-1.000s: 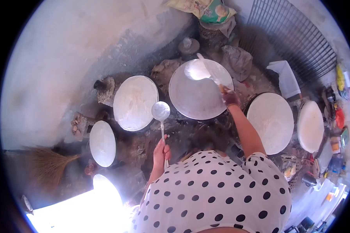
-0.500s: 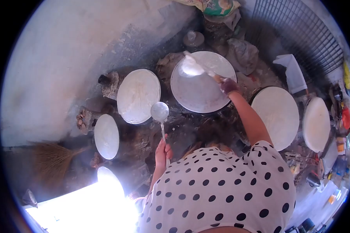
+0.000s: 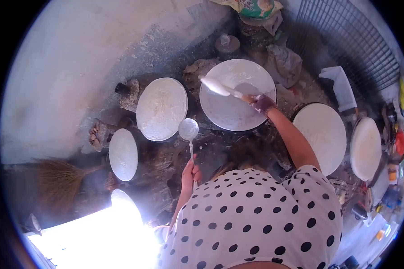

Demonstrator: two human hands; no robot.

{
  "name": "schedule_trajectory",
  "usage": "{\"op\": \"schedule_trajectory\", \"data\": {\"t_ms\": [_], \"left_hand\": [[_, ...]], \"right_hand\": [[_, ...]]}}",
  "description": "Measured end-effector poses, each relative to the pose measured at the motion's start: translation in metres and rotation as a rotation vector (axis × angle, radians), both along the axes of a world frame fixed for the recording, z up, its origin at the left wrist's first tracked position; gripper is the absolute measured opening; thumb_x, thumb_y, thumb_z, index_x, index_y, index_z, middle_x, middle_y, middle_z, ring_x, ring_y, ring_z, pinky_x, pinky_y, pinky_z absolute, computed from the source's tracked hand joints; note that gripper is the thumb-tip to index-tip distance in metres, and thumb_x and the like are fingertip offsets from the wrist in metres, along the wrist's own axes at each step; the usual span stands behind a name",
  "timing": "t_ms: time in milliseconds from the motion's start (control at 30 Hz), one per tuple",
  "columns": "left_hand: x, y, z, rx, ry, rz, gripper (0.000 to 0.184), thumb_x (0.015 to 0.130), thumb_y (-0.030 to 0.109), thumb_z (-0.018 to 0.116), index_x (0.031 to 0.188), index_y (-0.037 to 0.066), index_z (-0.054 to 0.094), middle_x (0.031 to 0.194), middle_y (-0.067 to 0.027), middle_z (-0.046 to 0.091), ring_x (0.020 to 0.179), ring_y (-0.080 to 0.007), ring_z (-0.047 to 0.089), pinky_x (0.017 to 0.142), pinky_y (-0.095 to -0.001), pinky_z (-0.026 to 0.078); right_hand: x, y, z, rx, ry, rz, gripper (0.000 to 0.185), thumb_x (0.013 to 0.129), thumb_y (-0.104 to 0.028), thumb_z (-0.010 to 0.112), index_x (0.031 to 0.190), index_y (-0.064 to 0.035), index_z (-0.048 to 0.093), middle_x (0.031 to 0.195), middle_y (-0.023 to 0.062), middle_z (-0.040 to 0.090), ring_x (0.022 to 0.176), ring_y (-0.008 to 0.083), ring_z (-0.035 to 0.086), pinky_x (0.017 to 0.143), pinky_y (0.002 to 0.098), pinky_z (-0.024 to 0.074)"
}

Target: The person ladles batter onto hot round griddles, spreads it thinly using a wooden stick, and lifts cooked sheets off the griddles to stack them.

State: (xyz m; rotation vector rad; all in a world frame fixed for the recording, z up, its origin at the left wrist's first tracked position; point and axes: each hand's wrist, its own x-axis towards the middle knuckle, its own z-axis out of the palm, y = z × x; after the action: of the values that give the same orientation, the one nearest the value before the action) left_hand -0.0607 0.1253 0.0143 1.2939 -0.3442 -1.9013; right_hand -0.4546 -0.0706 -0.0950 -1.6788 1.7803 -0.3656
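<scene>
My left hand (image 3: 191, 174) is wrapped round the handle of a metal ladle (image 3: 188, 130), whose round bowl points up near the right edge of the left griddle (image 3: 162, 109). Gloved in something dark, my right hand (image 3: 261, 103) grips the wooden handle of a spreader (image 3: 216, 86) with a white blade. That blade lies over the left part of the large middle griddle (image 3: 238, 114). White batter covers the upper part of this griddle, and a greyer surface shows below. A white layer covers the left griddle.
At the right are two more round griddles (image 3: 319, 139) (image 3: 366, 149), both white-topped. A smaller white disc (image 3: 123, 154) stands at the left, with a straw broom (image 3: 60, 181) beyond it. A metal grille (image 3: 352, 40), a white cloth (image 3: 341, 87) and a sack (image 3: 256, 8) are at the back.
My right hand has swept the spreader leftward and down over the middle griddle, and white batter now covers more of its top. My left hand still holds the ladle. The view has shifted slightly.
</scene>
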Motion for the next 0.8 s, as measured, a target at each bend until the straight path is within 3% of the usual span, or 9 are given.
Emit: {"op": "schedule_trajectory", "data": {"t_ms": [67,133,167,267,467,533,600,667,800], "left_hand": [[-0.001,0.001,0.000,-0.010,-0.006,0.015,0.033,0.102,0.027,0.032,0.132,0.020,0.045,0.059,0.0071,0.029,0.040,-0.0048,0.030,0.037,-0.0217,0.029],[-0.003,-0.002,0.001,-0.017,-0.021,0.034,0.033,0.102,0.027,0.032,0.132,0.020,0.045,0.058,0.0071,0.029,0.040,-0.0050,0.030,0.037,-0.0219,0.029],[-0.003,-0.003,0.002,-0.008,-0.048,0.035,0.033,0.102,0.027,0.032,0.132,0.019,0.045,0.059,0.0071,0.029,0.040,-0.0050,0.030,0.037,-0.0220,0.029],[-0.006,-0.005,0.004,0.022,-0.080,0.048,0.033,0.102,0.027,0.033,0.132,0.019,0.044,0.059,0.0072,0.030,0.040,-0.0049,0.030,0.037,-0.0222,0.030],[-0.009,0.007,0.002,0.007,0.037,0.125,0.034,0.101,0.025,0.033,0.133,0.018,0.043,0.061,0.0074,0.032,0.041,-0.0047,0.032,0.037,-0.0220,0.031],[-0.009,0.013,0.002,0.000,0.018,0.132,0.034,0.101,0.024,0.033,0.133,0.018,0.043,0.061,0.0073,0.033,0.041,-0.0046,0.033,0.038,-0.0218,0.031],[-0.011,0.019,-0.004,0.008,0.032,0.115,0.031,0.101,0.024,0.033,0.128,0.018,0.047,0.063,0.0057,0.035,0.044,-0.0057,0.032,0.041,-0.0203,0.030],[-0.017,0.030,-0.003,0.036,0.050,0.151,0.031,0.101,0.024,0.034,0.128,0.018,0.047,0.063,0.0057,0.035,0.044,-0.0057,0.032,0.040,-0.0204,0.030],[-0.021,0.056,-0.004,0.031,0.174,0.227,0.031,0.101,0.024,0.035,0.128,0.018,0.048,0.063,0.0055,0.036,0.044,-0.0054,0.033,0.040,-0.0204,0.029]], "right_hand": [[-0.021,0.002,0.007,-0.069,-0.083,0.103,0.046,0.082,-0.037,0.062,0.123,-0.0182,0.059,0.113,0.0111,0.064,0.099,0.0294,0.063,0.088,0.0385,0.0485],[-0.037,-0.007,0.003,-0.070,-0.206,-0.062,0.045,0.082,-0.035,0.062,0.123,-0.0178,0.059,0.110,0.0115,0.065,0.099,0.0290,0.063,0.088,0.0374,0.0487],[-0.036,-0.011,-0.001,-0.144,-0.109,-0.234,0.044,0.082,-0.033,0.062,0.123,-0.0182,0.059,0.112,0.0112,0.064,0.098,0.0291,0.063,0.086,0.0368,0.0492],[-0.020,-0.014,0.031,0.010,0.126,-0.239,0.043,0.083,-0.032,0.061,0.124,-0.0203,0.058,0.113,0.0106,0.064,0.099,0.0296,0.063,0.086,0.0367,0.0491],[-0.044,-0.002,0.002,-0.230,0.099,0.309,0.042,0.083,-0.032,0.060,0.124,-0.0230,0.058,0.118,0.0119,0.061,0.100,0.0302,0.062,0.088,0.0390,0.0483],[-0.051,-0.016,0.007,-0.072,-0.235,-0.017,0.042,0.084,-0.032,0.059,0.124,-0.0220,0.057,0.119,0.0133,0.060,0.100,0.0310,0.062,0.088,0.0395,0.0484],[-0.033,-0.028,0.017,-0.252,0.022,-0.079,0.040,0.085,-0.031,0.057,0.123,-0.0209,0.058,0.116,0.0141,0.061,0.099,0.0318,0.062,0.087,0.0405,0.0488],[-0.018,-0.028,0.034,-0.031,0.186,-0.125,0.039,0.085,-0.028,0.057,0.123,-0.0208,0.058,0.114,0.0142,0.062,0.101,0.0322,0.061,0.088,0.0401,0.0479],[-0.036,0.008,0.017,-0.159,0.213,0.304,0.042,0.086,-0.032,0.056,0.127,-0.0238,0.056,0.117,0.0131,0.061,0.107,0.0306,0.059,0.095,0.0386,0.0440]]}}
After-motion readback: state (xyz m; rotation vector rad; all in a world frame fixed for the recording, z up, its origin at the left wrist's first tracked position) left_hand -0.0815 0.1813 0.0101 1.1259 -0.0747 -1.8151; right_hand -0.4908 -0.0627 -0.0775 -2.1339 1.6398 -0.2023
